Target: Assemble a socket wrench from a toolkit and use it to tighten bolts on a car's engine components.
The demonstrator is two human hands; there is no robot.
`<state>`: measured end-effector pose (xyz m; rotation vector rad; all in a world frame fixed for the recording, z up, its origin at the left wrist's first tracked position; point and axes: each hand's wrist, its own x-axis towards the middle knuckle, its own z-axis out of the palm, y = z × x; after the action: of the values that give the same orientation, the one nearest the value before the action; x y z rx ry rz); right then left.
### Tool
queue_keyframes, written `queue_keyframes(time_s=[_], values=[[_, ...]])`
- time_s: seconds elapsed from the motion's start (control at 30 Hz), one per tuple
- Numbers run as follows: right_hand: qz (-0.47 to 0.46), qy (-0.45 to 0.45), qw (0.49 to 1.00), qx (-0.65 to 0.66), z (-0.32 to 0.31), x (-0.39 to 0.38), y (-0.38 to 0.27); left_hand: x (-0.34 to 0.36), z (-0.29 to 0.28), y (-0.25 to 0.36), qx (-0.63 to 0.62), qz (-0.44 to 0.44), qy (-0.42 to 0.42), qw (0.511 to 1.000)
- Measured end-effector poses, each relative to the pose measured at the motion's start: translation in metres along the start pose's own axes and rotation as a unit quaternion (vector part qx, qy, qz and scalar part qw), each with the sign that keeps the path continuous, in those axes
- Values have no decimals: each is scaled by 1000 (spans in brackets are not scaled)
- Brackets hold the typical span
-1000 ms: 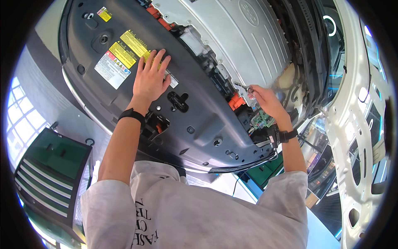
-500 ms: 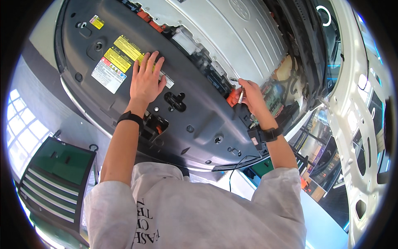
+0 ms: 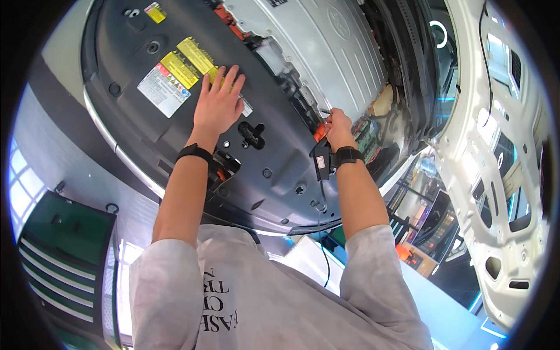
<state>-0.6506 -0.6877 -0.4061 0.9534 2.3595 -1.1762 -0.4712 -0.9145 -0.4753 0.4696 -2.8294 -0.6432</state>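
Observation:
My left hand point(image 3: 217, 108) lies spread on the black plastic cover point(image 3: 268, 151) at the front of a car's engine bay, its fingers over the edge of the yellow warning labels point(image 3: 181, 69). At the seam between this cover and the silver metal housing point(image 3: 321, 52), my right hand point(image 3: 339, 127) is closed around a slim metal tool point(image 3: 325, 111). Only the tool's end shows past my fingers, so its kind is unclear. An orange connector point(image 3: 319, 132) sits just left of that hand. My fingers hide whether the tool touches anything.
A black box point(image 3: 321, 162) with a cable point(image 3: 324, 251) is at my right wrist. The cover has an open cutout point(image 3: 226, 166). A raised white body panel point(image 3: 466, 192) stands at right. A green tool cabinet point(image 3: 64, 251) stands at lower left.
My right hand has turned, bringing the black box and its cable over the cover's edge; less of the tool shows. My left hand stays on the cover. The whole view has shifted a little.

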Motion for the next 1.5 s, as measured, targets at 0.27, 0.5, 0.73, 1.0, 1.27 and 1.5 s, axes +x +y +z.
queue_keyframes(time_s=[0.27, 0.5, 0.73, 1.0, 1.27, 1.5], values=[[-172, 198, 917, -300, 10, -22, -2, 1, -1, -4, -15, 4, 14, 1000], [-317, 205, 864, -333, 0, -9, 13, 2, 3, 0, -12, 13, -3, 1000], [-541, 42, 708, -453, -36, 3, 5, -1, -2, 6, -13, 16, -12, 1000], [-738, -241, 430, -460, -46, 49, -38, 2, -3, 3, 20, 3, -24, 999], [-716, -231, 494, -435, -49, 56, -30, 6, 0, 10, 26, -1, -26, 999], [-26, -247, 965, 85, -17, -6, 4, 4, -1, 7, 17, -12, -6, 1000]])
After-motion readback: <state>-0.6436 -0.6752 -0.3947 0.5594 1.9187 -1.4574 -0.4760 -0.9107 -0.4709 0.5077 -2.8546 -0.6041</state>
